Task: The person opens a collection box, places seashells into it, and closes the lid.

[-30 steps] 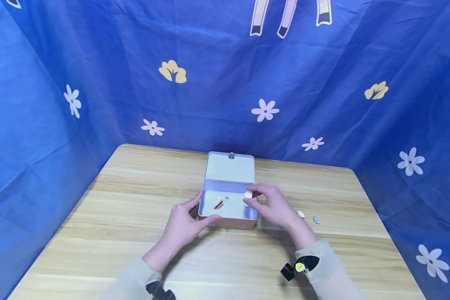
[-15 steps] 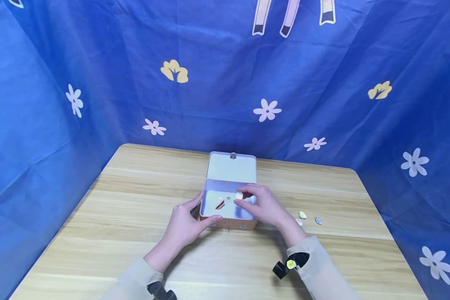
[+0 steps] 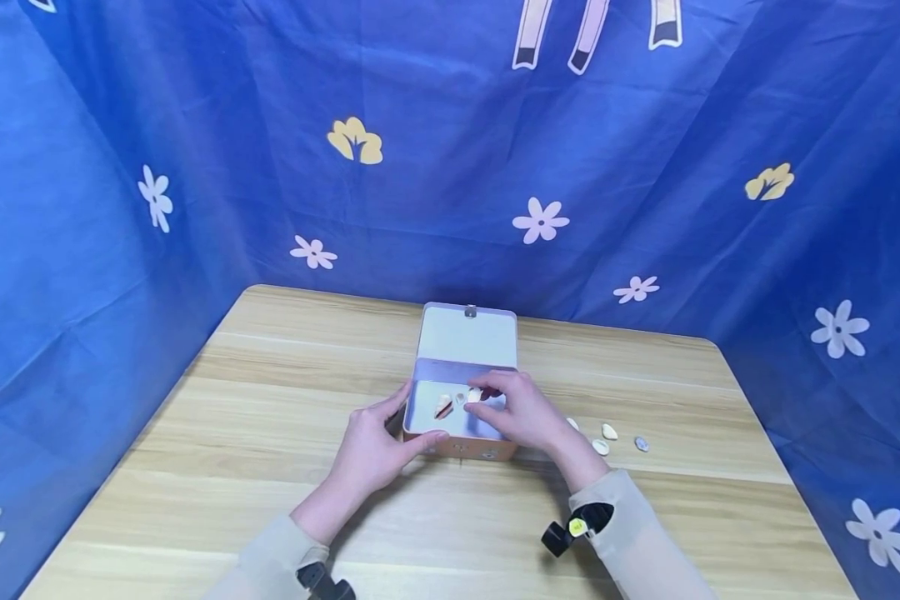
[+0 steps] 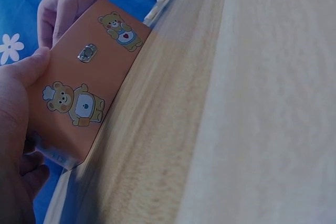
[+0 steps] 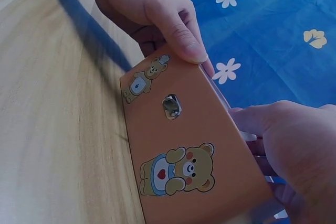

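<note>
An orange tin box (image 3: pixel 474 448) with bear pictures on its front stands on the table, its white lid (image 3: pixel 468 332) raised at the back. My left hand (image 3: pixel 370 443) grips its front left corner, thumb on the front rim and fingers along the left side. Over the open box, my right hand (image 3: pixel 527 414) pinches a small whitish seashell (image 3: pixel 474 395) between thumb and fingers. Left of that lie a white and reddish-brown shell (image 3: pixel 443 406) and a tiny pale shell (image 3: pixel 461 398) inside the box. The right hand covers part of the box's right side.
Right of the box, several small pieces lie on the wooden table (image 3: pixel 270 392), among them a round pale shell (image 3: pixel 600 447), a white one (image 3: pixel 609 432) and a bluish-grey one (image 3: pixel 641 444). A blue patterned cloth (image 3: pixel 420 225) hangs around the table.
My right hand has moved left inside the box with the whitish shell, closer to the tiny shell. More shells on the table show behind its wrist. The left hand keeps its grip.
</note>
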Demonstrator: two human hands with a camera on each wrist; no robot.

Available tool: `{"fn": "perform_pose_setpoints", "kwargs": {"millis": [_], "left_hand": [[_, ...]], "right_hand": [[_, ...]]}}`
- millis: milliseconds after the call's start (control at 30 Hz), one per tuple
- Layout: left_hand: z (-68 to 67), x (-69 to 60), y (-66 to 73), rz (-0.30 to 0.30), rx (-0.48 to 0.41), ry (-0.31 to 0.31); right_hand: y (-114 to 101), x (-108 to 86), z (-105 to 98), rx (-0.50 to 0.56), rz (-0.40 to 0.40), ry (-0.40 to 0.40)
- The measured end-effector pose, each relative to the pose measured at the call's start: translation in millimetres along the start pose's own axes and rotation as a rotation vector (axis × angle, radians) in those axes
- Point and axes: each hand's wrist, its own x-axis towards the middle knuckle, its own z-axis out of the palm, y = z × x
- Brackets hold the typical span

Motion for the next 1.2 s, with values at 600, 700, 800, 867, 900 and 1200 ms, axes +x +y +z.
{"fn": "perform_pose_setpoints", "kwargs": {"millis": [600, 700, 800, 867, 900, 1200], "left_hand": [[-2.0, 0.4, 3.9, 0.017, 0.082, -0.043], [-2.1, 0.5, 4.2, 0.028, 0.08, -0.039], [-0.8, 1.0, 4.6, 0.042, 0.08, -0.034], [-0.2, 1.1, 4.7, 0.038, 0.086, -0.033], [0.1, 1.0, 4.6, 0.034, 0.089, -0.034], [2.9, 3.1, 1.3, 0.035, 0.09, -0.017]], "right_hand": [[-4.5, -19.7, -19.4, -0.015, -0.023, 0.087], [-3.0, -26.9, -26.6, -0.016, -0.013, 0.112], [1.1, -37.0, -34.5, -0.03, -0.005, 0.128], [3.9, -44.3, -39.7, -0.039, 0.0, 0.138], [5.2, -48.1, -42.2, -0.043, 0.004, 0.145], [18.6, -79.1, -65.7, -0.104, 0.102, 0.185]]}}
